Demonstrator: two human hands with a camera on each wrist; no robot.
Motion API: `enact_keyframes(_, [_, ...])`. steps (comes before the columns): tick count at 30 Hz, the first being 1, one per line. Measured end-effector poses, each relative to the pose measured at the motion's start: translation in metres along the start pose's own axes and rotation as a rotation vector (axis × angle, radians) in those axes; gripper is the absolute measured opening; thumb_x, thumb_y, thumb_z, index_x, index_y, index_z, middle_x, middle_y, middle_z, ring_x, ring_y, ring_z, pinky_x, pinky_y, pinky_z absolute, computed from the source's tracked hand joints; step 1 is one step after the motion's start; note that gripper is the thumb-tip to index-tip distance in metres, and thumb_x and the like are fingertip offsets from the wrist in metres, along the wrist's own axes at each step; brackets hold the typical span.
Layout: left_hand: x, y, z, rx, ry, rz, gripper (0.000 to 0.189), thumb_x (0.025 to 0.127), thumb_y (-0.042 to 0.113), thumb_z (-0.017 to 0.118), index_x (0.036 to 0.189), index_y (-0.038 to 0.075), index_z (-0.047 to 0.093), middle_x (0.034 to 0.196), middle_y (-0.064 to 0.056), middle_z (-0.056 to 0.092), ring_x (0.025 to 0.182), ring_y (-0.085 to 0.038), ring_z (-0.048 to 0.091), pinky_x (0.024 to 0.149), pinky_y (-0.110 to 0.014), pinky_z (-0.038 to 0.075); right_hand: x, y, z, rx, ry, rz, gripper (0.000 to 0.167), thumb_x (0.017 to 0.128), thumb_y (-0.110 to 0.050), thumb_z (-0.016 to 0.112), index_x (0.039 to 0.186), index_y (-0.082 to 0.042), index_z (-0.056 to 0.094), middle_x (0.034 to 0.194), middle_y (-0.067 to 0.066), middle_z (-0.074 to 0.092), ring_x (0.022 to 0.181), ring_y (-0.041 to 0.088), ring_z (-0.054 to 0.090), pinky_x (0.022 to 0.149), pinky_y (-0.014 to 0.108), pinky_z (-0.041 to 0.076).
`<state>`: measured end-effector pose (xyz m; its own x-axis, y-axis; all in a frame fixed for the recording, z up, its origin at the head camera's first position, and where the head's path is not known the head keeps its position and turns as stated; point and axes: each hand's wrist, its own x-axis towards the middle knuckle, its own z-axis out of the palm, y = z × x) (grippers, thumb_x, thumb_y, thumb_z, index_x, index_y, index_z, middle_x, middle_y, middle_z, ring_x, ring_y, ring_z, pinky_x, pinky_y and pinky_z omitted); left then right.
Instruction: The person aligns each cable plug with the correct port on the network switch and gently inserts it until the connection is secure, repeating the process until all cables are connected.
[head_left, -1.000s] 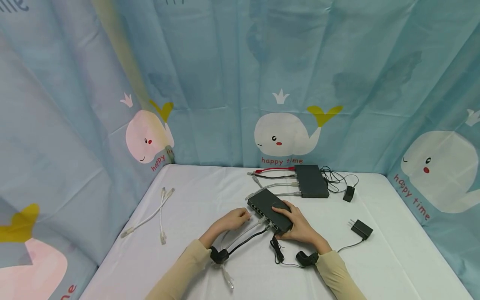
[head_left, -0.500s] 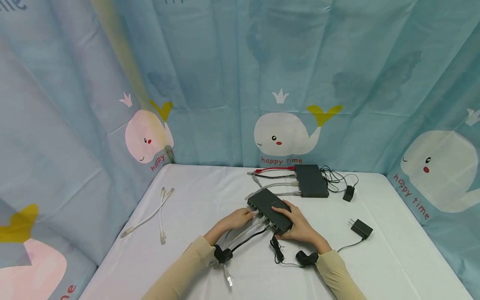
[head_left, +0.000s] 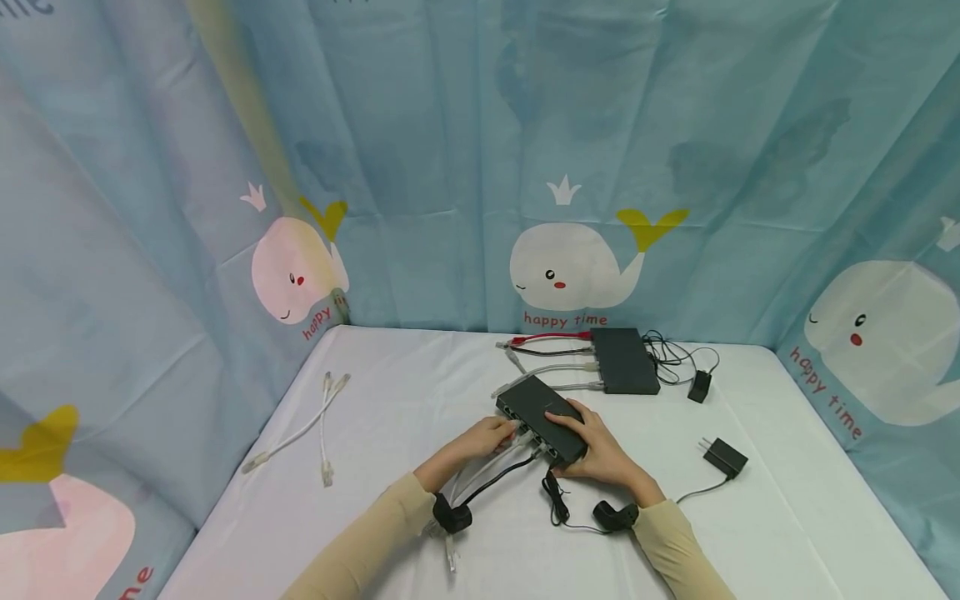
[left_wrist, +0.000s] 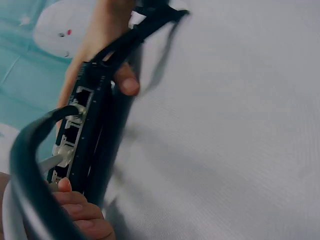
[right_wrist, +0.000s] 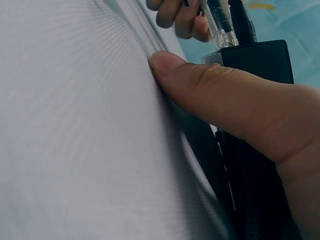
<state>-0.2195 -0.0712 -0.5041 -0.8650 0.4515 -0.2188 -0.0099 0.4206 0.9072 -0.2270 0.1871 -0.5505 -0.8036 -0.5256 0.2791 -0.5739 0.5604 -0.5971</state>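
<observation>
A black network switch [head_left: 536, 408] is tilted above the white table, its row of ports facing left. My right hand [head_left: 600, 450] grips its right end, thumb on one face and fingers on the other. My left hand [head_left: 483, 437] is at the ports, fingers curled and pinching a network cable's plug at a port; the plug is mostly hidden by the fingertips. A black network cable [left_wrist: 25, 145] and a grey network cable [left_wrist: 50, 162] are plugged in nearby. From the near end of the switch hangs a bundled black power cord [head_left: 555, 500].
A second black switch [head_left: 625, 361] lies at the back with red, black and grey cables attached and a coiled cord with a black adapter [head_left: 700, 386]. Another power adapter [head_left: 725, 458] lies at the right. Two loose pale cables [head_left: 325, 417] cross at the left.
My left hand has moved right and up to the port side of the switch, its fingertips now against it. The dangling cable end near the left wrist swung slightly. My right hand kept its hold.
</observation>
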Motion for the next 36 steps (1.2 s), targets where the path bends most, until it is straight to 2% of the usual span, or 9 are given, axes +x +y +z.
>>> enact_keyframes(5, [0.004, -0.004, -0.004, -0.119, -0.026, -0.059, 0.035, 0.1, 0.033, 0.041, 0.083, 0.004, 0.054, 0.065, 0.0, 0.043, 0.053, -0.011, 0.035, 0.051, -0.024, 0.034, 0.0, 0.001, -0.001, 0.005, 0.005, 0.002, 0.088, 0.06, -0.064, 0.075, 0.137, -0.035, 0.044, 0.15, 0.018, 0.022, 0.13, 0.04, 0.029, 0.093, 0.062, 0.034])
enact_keyframes(11, [0.006, -0.002, -0.008, -0.164, -0.047, -0.092, 0.034, 0.098, 0.035, 0.044, 0.084, 0.006, 0.054, 0.066, 0.0, 0.044, 0.055, -0.011, 0.037, 0.053, -0.023, 0.035, 0.001, 0.003, -0.002, 0.011, 0.016, -0.004, 0.087, 0.06, -0.062, 0.076, 0.136, -0.034, 0.045, 0.15, 0.017, 0.023, 0.131, 0.039, 0.028, 0.093, 0.061, 0.034])
enact_keyframes(17, [0.008, -0.003, -0.01, -0.183, -0.055, -0.105, 0.033, 0.098, 0.035, 0.044, 0.083, 0.007, 0.054, 0.066, 0.001, 0.044, 0.055, -0.011, 0.036, 0.053, -0.024, 0.034, 0.002, 0.003, -0.001, 0.016, 0.02, -0.021, 0.085, 0.061, -0.059, 0.077, 0.136, -0.033, 0.046, 0.149, 0.018, 0.023, 0.13, 0.039, 0.029, 0.092, 0.062, 0.034])
enact_keyframes(28, [0.011, -0.005, -0.012, -0.236, -0.088, -0.083, 0.033, 0.098, 0.033, 0.045, 0.084, 0.005, 0.056, 0.066, 0.0, 0.045, 0.053, -0.011, 0.036, 0.05, -0.024, 0.033, 0.001, 0.002, -0.001, 0.055, 0.031, -0.031, 0.084, 0.062, -0.057, 0.078, 0.136, -0.03, 0.048, 0.149, 0.02, 0.023, 0.128, 0.04, 0.029, 0.09, 0.062, 0.034])
enact_keyframes(36, [0.013, -0.004, -0.01, -0.207, -0.072, -0.09, 0.034, 0.098, 0.034, 0.044, 0.079, 0.009, 0.057, 0.064, 0.001, 0.046, 0.052, -0.01, 0.036, 0.049, -0.023, 0.033, 0.001, 0.005, 0.0, 0.057, 0.025, -0.026, 0.084, 0.063, -0.057, 0.078, 0.136, -0.031, 0.047, 0.149, 0.019, 0.023, 0.128, 0.04, 0.029, 0.09, 0.062, 0.034])
